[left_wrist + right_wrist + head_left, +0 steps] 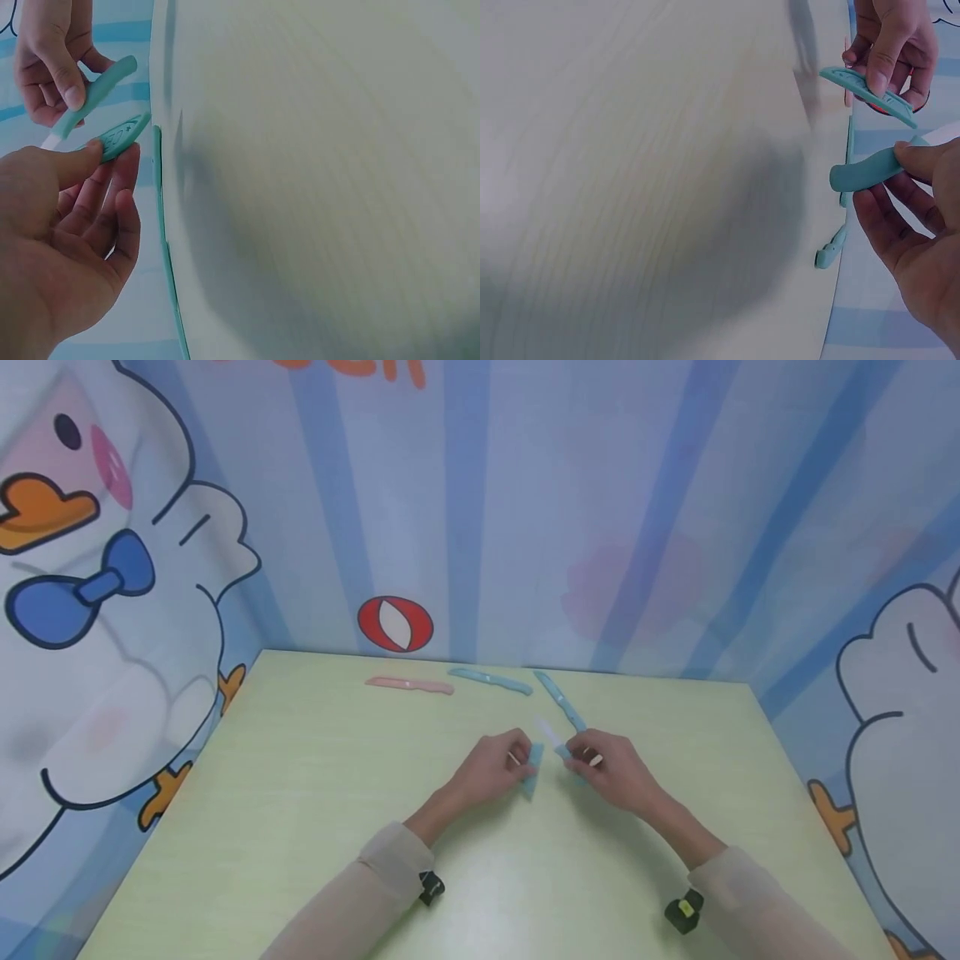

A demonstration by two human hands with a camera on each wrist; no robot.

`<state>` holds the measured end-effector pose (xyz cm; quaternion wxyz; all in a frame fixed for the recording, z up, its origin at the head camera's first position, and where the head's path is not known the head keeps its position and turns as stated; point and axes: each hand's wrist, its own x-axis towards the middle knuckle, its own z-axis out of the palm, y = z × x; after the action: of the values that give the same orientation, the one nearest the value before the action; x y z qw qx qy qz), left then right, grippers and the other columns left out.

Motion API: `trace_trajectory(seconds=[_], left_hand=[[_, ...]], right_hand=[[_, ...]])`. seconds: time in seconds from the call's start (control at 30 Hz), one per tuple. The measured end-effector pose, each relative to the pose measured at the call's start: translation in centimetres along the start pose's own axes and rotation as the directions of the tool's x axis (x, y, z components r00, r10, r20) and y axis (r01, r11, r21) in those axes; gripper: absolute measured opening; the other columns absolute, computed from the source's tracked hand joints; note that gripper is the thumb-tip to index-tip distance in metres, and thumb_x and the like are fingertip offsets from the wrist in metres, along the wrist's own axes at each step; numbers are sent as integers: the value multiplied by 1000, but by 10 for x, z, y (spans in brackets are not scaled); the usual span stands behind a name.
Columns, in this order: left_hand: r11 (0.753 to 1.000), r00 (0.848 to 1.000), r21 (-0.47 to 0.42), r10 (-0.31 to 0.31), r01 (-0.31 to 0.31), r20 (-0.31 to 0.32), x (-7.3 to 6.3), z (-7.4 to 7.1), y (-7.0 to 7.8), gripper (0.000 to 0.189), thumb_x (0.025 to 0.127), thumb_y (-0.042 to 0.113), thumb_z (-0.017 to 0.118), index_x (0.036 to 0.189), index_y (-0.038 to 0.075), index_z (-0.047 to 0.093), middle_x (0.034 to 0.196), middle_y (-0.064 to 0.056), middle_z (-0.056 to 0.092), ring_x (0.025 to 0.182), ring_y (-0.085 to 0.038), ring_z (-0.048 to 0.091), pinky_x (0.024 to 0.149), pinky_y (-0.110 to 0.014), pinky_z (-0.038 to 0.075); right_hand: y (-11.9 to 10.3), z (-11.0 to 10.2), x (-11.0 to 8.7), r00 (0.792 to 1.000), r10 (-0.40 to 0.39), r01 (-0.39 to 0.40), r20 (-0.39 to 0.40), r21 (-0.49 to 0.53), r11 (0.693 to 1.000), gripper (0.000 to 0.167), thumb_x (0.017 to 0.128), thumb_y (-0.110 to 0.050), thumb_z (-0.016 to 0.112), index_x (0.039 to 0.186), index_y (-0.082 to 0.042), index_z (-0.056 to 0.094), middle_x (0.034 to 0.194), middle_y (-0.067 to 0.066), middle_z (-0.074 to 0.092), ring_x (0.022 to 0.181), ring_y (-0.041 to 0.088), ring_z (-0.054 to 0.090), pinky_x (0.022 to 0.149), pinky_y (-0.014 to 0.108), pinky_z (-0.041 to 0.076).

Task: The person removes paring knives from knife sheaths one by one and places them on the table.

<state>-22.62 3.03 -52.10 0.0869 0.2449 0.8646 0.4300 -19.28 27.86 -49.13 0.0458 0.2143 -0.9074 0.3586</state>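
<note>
My left hand (491, 766) pinches a teal knife sheath (534, 772) between thumb and fingers; raised patterning shows on its face in the left wrist view. The right hand (613, 768) grips a small knife by its curved teal handle (864, 172). Its pale, whitish blade (550, 731) points up and left, bare, beside the sheath but apart from it. Both pieces are held above the table. Just beyond the right hand lies a blue knife (557, 695), its near end partly hidden behind the fingers.
Along the back of the pale yellow-green table (300, 827) lie a pink knife (408, 685) and another blue knife (491, 680). Behind the table's far edge hangs a printed cartoon backdrop (525, 510), which also runs down both sides.
</note>
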Motion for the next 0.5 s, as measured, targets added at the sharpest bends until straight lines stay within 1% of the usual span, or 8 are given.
trace_trajectory(seconds=[0.13, 0.27, 0.4, 0.5], left_hand=[[1000, 1000, -13, 0, 0, -18, 1, 4, 5, 14, 100, 19, 76, 110, 16, 66, 99, 4, 74, 84, -7, 70, 79, -29, 56], [1000, 1000, -25, -14, 14, -15, 0, 9, 8, 13, 101, 19, 75, 110, 16, 65, 98, 4, 74, 79, -3, 70, 76, -26, 55], [999, 1000, -46, -5, 4, -24, -1, 12, 8, 13, 100, 16, 75, 109, 15, 65, 96, 3, 75, 75, -2, 70, 73, -25, 55], [998, 999, -63, 2, -4, -35, -2, 15, 7, 13, 99, 13, 75, 108, 12, 66, 94, 3, 74, 73, -3, 71, 71, -25, 55]], right_hand=[[-1, 3, -1, 999, 37, -37, -10, 17, 999, 11, 97, -9, 77, 108, -10, 74, 96, -1, 74, 88, 17, 72, 75, 33, 61], [-1, 5, -4, 997, 71, -70, -12, 48, 996, 9, 98, -10, 77, 105, -11, 73, 93, -2, 75, 88, 16, 72, 74, 31, 60], [-2, 7, -6, 995, 96, -95, 3, 134, 986, 6, 99, -10, 76, 103, -9, 71, 92, 2, 75, 84, 19, 73, 70, 30, 61], [-1, 8, -7, 991, 131, -134, 28, 224, 965, 4, 100, -8, 74, 102, -7, 71, 94, 7, 74, 84, 22, 74, 69, 30, 62]])
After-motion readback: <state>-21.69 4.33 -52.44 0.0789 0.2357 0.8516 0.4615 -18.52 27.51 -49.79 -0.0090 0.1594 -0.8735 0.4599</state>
